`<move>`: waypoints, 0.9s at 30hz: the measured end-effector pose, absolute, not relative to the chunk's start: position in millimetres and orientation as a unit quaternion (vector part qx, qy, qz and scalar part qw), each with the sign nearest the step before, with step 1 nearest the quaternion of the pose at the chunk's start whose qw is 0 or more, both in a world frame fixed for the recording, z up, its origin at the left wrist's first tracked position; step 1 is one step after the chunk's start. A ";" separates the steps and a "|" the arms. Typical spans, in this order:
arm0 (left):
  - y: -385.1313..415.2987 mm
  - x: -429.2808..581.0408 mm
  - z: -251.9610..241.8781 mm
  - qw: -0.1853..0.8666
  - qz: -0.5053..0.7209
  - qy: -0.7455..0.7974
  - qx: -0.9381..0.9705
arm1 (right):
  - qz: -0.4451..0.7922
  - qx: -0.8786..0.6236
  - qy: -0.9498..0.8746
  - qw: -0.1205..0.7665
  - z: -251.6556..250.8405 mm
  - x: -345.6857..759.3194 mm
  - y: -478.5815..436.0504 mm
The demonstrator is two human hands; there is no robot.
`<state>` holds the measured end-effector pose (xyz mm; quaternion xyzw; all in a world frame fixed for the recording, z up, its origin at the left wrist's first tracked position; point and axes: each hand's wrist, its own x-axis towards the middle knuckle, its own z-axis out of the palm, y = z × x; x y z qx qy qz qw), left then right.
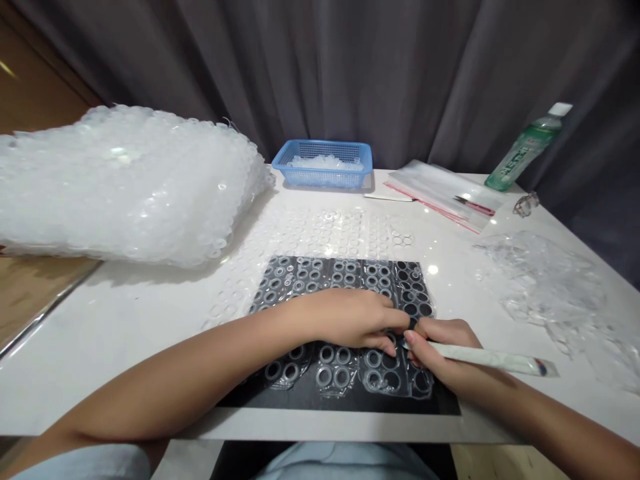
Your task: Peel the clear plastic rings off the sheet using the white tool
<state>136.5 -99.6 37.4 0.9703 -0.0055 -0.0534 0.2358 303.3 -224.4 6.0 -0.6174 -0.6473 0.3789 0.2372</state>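
My right hand (445, 343) is closed around a slim white pen-like tool (495, 359), whose clear-capped end points right; its tip is hidden near my fingers. My left hand (355, 320) lies palm down over clear plastic sheets of rings (333, 367), its thumb and forefinger apart close to the right fingertips. These ring sheets lie in strips on a black mat (280, 399). Several rings look pale and filled, while the right-hand strip (413, 287) shows dark round openings. What lies under my left palm is hidden.
A big clear bag of white rings (125, 187) stands at left. Behind are a blue basket (323, 177) with translucent pieces, flat plastic bags (430, 183) with a pink-handled cutter (475, 205), and a green bottle (525, 150). Crumpled clear plastic (550, 280) covers the right side.
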 end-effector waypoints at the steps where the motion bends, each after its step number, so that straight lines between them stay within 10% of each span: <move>1: -100.1 136.7 36.7 0.225 -0.057 -0.006 0.973 | 0.379 -0.619 -0.647 0.234 7.8 302.5 -223.9; 13: -78.5 137.3 41.9 0.428 0.074 0.033 0.900 | 0.399 -0.627 -0.619 0.255 3.2 301.9 -224.9; 27: -99.5 135.4 29.3 0.074 -0.042 0.018 0.996 | 0.432 -0.643 -0.552 0.308 -5.8 300.5 -220.6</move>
